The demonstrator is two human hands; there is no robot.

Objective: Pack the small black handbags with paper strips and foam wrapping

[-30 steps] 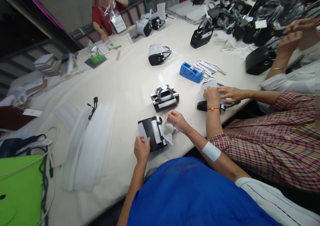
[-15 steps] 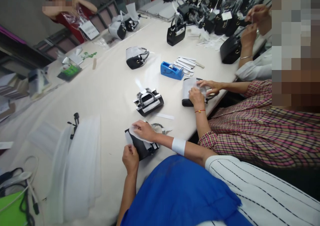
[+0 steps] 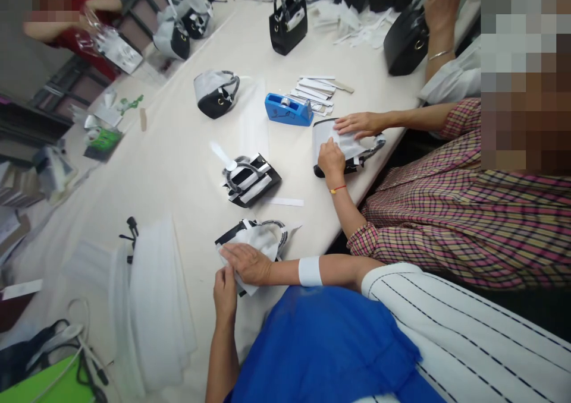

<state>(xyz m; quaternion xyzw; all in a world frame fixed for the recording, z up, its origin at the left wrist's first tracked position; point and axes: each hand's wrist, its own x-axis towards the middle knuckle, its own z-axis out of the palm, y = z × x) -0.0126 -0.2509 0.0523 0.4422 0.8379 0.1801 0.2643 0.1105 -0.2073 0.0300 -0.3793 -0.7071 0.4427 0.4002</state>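
A small black handbag [image 3: 228,234] lies on the table in front of me. A thin white paper sheet [image 3: 261,238] covers most of its side, and its wrapped handle [image 3: 280,230] points to the right. My right hand [image 3: 248,264] rests on the sheet with its fingers stretched out towards the bag's left edge. At that edge, my left hand [image 3: 225,293] has its fingertips pinched together, close to the right fingertips; the sheet's edge seems to be between them, partly hidden.
Beyond my bag stands another handbag [image 3: 252,180] beside a white strip [image 3: 285,202]. A blue tape dispenser [image 3: 289,110] and paper strips [image 3: 314,94] lie farther off. Long white sheets [image 3: 158,308] are at left. To my right, a co-worker's hands [image 3: 332,159] press paper onto a bag.
The white sheet now covers more of my bag's side. My right hand has moved down and left, near my left hand. The whole view has shifted.
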